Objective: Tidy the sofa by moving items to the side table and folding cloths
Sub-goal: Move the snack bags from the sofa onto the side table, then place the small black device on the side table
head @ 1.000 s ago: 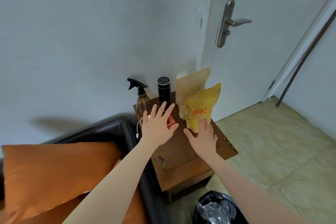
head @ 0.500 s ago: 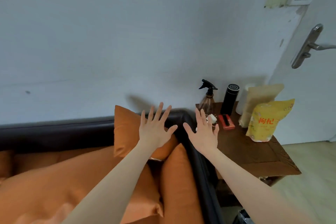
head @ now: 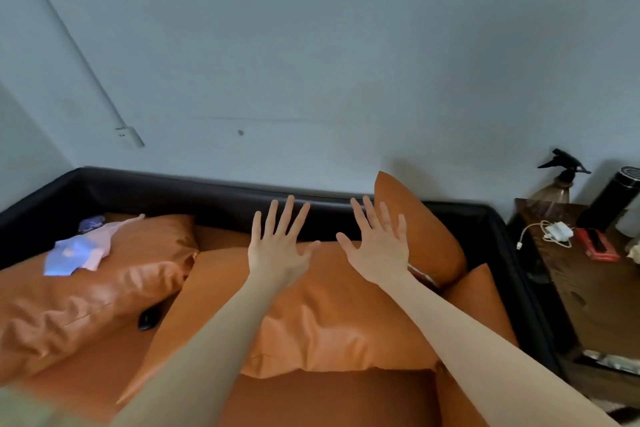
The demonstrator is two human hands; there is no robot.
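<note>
Sofa (head: pixel 346 388) has a crumpled blue-and-pink cloth (head: pixel 78 250) on the cushion (head: pixel 86 291) at its far-left end, well apart from both hands; risk is a reach from here overshoots, or misses the small dark item (head: pixel 149 319) half tucked under that cushion's edge. Left hand (head: pixel 278 246) and right hand (head: pixel 379 250) hover side by side over the middle cushion near the back edge, fingers spread, holding nothing. Side table (head: pixel 595 291) off the right end is crowded at its back edge.
</note>
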